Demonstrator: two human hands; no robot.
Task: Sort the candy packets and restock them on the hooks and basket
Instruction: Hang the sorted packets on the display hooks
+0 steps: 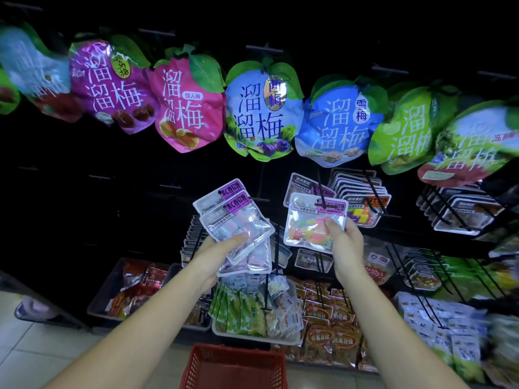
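My left hand (216, 255) grips a small stack of clear candy packets with purple labels and pink-white sweets (238, 220), held up in front of the rack. My right hand (344, 242) holds one clear packet of multicoloured candy (311, 223) by its lower right corner. That packet's top sits at a black hook (323, 200); I cannot tell whether the hook is through its hole. A similar packet (306, 186) hangs behind it. A red plastic basket (233, 366) stands on the floor below, between my forearms.
Large plum-snack bags (261, 113) hang in a row overhead. More packets fill hooks at the right (362, 197). Grey bins (118, 293) and trays of snacks (252, 307) sit on the lower shelf. Black hooks jut out at the right (407, 279).
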